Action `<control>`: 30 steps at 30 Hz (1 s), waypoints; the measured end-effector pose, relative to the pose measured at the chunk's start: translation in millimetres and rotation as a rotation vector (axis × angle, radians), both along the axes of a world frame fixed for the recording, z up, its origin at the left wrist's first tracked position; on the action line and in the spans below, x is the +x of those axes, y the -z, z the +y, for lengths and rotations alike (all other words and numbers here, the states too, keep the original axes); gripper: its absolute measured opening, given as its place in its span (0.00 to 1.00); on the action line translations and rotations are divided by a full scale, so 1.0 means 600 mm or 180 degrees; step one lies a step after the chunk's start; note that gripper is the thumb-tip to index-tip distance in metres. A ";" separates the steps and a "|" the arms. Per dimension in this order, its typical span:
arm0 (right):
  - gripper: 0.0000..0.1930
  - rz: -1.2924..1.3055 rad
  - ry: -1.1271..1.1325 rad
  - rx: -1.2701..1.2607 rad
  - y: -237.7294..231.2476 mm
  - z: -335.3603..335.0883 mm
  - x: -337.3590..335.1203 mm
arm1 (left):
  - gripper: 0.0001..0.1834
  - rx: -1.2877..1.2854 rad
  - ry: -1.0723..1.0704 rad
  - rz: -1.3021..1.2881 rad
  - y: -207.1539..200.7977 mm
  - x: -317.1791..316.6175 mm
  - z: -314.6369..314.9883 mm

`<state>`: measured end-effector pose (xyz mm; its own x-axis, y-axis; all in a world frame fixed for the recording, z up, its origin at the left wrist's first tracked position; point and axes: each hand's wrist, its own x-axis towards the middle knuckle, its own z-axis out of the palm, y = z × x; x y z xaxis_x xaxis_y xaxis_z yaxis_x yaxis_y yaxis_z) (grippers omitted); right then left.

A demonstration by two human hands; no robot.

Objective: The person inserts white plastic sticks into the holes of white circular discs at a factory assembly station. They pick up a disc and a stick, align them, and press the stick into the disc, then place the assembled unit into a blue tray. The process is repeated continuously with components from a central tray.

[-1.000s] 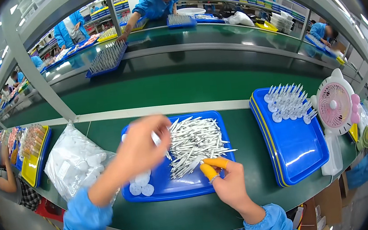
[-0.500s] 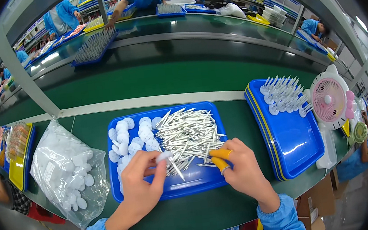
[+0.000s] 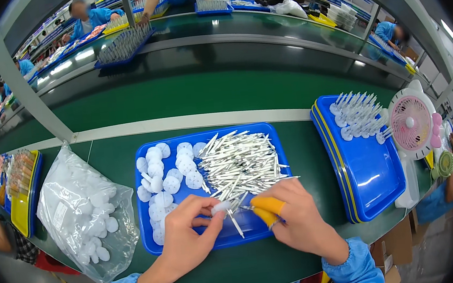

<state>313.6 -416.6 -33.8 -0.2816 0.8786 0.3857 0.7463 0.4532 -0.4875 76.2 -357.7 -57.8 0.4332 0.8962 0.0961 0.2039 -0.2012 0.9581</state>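
Observation:
My left hand pinches a round white plastic disc between thumb and fingers. From this disc a thin white stick slants down over the near part of a blue tray. Yellow finger cots cover fingertips of my right hand, which is closed, with the thin tip of a stick showing at its fingers. Loose white sticks lie heaped in the tray's middle and right. White perforated discs fill its left side.
At left lies a clear bag of white discs. On the right, stacked blue and yellow trays carry upright sticks on discs, beside a pink-and-white fan. Beyond runs a green conveyor belt; co-workers and a filled tray are across it.
Both hands have moved nearer each other. My left hand has shifted right with the disc; my right hand has drawn down and left from the pile's edge.

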 end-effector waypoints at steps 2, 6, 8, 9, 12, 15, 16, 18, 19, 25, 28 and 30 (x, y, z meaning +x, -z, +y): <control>0.21 0.0798 -0.0082 -0.0341 -0.004 -0.011 -0.024 | 0.09 0.0043 0.0047 0.0059 -0.003 0.001 -0.006; 0.23 0.0926 -0.0246 -0.0577 0.017 -0.014 -0.035 | 0.10 0.0200 0.0165 0.0056 -0.002 0.009 -0.012; 0.21 0.0863 -0.0209 -0.0582 0.021 -0.013 -0.035 | 0.10 0.0316 0.0170 0.0121 -0.001 0.007 -0.014; 0.21 0.0804 -0.0182 -0.0592 0.021 -0.013 -0.033 | 0.10 0.0383 0.0159 0.0174 0.001 0.006 -0.014; 0.19 0.0770 -0.0058 -0.0653 0.021 -0.009 -0.030 | 0.11 0.0530 0.0118 0.0278 0.004 0.006 -0.014; 0.18 0.0657 -0.0008 -0.0623 0.029 -0.006 -0.024 | 0.10 0.0522 0.0044 0.0298 0.004 0.011 -0.016; 0.18 0.0622 -0.0004 -0.0632 0.029 -0.006 -0.023 | 0.10 0.0486 0.0011 0.0319 0.005 0.012 -0.017; 0.18 0.0557 0.0011 -0.0646 0.029 -0.007 -0.023 | 0.10 0.0446 -0.0010 0.0348 0.007 0.012 -0.018; 0.18 0.0566 -0.0003 -0.0583 0.029 -0.007 -0.027 | 0.10 0.0441 0.0001 0.0355 0.010 0.011 -0.019; 0.17 0.0724 0.0071 -0.0486 0.034 -0.013 -0.057 | 0.11 0.0649 -0.0084 0.0420 0.009 0.018 -0.024; 0.15 0.0858 0.0154 -0.0444 0.040 -0.021 -0.065 | 0.11 0.0792 -0.0116 0.0435 0.009 0.019 -0.027; 0.12 0.1019 0.0235 -0.0363 0.039 -0.026 -0.069 | 0.12 0.0875 -0.0116 0.0455 0.009 0.017 -0.029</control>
